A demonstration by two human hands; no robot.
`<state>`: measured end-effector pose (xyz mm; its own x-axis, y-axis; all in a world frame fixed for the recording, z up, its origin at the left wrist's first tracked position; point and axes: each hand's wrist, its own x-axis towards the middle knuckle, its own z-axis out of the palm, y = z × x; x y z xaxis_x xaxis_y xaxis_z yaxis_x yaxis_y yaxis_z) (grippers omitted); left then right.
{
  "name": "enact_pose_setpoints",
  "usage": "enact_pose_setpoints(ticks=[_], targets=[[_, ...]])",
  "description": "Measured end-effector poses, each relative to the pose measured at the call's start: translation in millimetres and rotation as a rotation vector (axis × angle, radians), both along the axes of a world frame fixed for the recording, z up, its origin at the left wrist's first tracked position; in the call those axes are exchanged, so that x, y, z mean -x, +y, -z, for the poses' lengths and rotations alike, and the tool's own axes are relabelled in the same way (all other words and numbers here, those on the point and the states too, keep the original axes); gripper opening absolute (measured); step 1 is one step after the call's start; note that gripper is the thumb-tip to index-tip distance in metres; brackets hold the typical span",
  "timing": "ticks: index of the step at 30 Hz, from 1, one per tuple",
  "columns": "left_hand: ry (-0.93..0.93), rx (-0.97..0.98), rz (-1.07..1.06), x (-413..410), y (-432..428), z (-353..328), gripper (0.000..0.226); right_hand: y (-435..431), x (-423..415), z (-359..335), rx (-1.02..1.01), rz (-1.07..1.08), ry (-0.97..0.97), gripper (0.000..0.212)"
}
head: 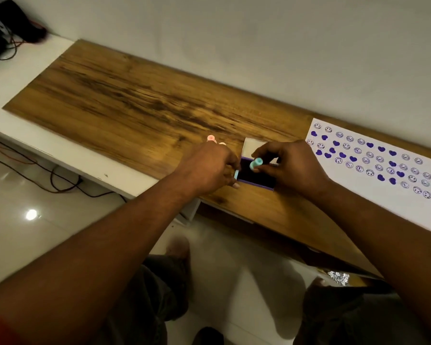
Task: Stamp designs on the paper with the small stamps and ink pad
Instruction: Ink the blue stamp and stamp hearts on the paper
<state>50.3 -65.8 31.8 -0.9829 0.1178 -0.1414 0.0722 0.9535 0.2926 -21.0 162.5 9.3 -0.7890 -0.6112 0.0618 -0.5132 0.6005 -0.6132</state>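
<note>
where the wooden board (125, 100) meets its near edge, we count one open ink pad (256, 175), one stamped paper (373, 170) well to its right, and two pink stamps (210, 138) behind our left hand (207, 168). our right hand (294, 165) pinches one light-blue stamp (255, 164) over the pad — its long axis tilted, upper end up-right. our left hand curls palm-down at the pad's left edge, fingers closed around a blue piece (236, 174) — we cannot tell what it is.

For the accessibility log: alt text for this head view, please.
The right hand holds a light blue stamp over an open purple ink pad that the left hand steadies; stamped paper lies right, on a wooden table.
</note>
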Motion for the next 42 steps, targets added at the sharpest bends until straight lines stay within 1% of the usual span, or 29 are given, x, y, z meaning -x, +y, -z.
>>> enact_pose_setpoints(ticks=[3, 6, 8, 10, 15, 21, 23, 25, 27, 29, 31, 34, 36, 37, 39, 42], targets=[[-0.053, 0.045, 0.088, -4, 2, -3, 0.041, -3, -1, 3, -0.043, -0.012, 0.046, 0.028], [-0.059, 0.104, 0.135, -7, 2, -5, 0.042, -3, 1, 3, -0.095, -0.034, 0.099, 0.027], [-0.071, 0.109, 0.139, -7, 2, -6, 0.043, -5, 2, 4, -0.145, -0.069, 0.164, 0.026], [-0.08, 0.115, 0.145, -7, 2, -7, 0.044, -7, 2, 5, -0.165, -0.061, 0.184, 0.026], [-0.074, 0.131, 0.138, -7, 5, -10, 0.045, -5, 1, 13, -0.142, 0.015, 0.178, 0.028], [-0.107, 0.133, 0.105, -8, 10, -14, 0.048, -6, -6, 18, -0.162, 0.019, 0.294, 0.029], [-0.126, 0.133, 0.095, -8, 11, -16, 0.048, -7, -6, 15, -0.168, 0.004, 0.284, 0.03], [-0.125, 0.166, 0.093, -6, 15, -19, 0.047, -3, -5, 7, -0.139, 0.004, 0.219, 0.03], [-0.098, 0.204, 0.09, -3, 19, -21, 0.045, 6, -4, -7, 0.002, 0.061, 0.084, 0.031], [-0.059, 0.205, 0.106, -1, 27, -25, 0.043, 26, 3, -24, 0.184, 0.196, 0.01, 0.031], [-0.002, 0.148, 0.136, 1, 41, -29, 0.042, 54, 10, -41, 0.314, 0.344, -0.021, 0.03], [0.031, 0.018, 0.185, 2, 71, -35, 0.043, 100, 8, -49, 0.388, 0.574, -0.04, 0.032], [-0.006, -0.031, 0.238, 3, 92, -34, 0.044, 120, -5, -38, 0.375, 0.65, -0.06, 0.032], [-0.016, -0.026, 0.271, 4, 103, -33, 0.044, 127, -10, -30, 0.322, 0.654, -0.042, 0.033], [-0.031, -0.012, 0.321, 8, 121, -30, 0.046, 134, -11, -15, 0.207, 0.627, -0.007, 0.035], [-0.051, -0.004, 0.372, 10, 142, -26, 0.046, 130, 1, -8, 0.17, 0.558, 0.019, 0.032]])
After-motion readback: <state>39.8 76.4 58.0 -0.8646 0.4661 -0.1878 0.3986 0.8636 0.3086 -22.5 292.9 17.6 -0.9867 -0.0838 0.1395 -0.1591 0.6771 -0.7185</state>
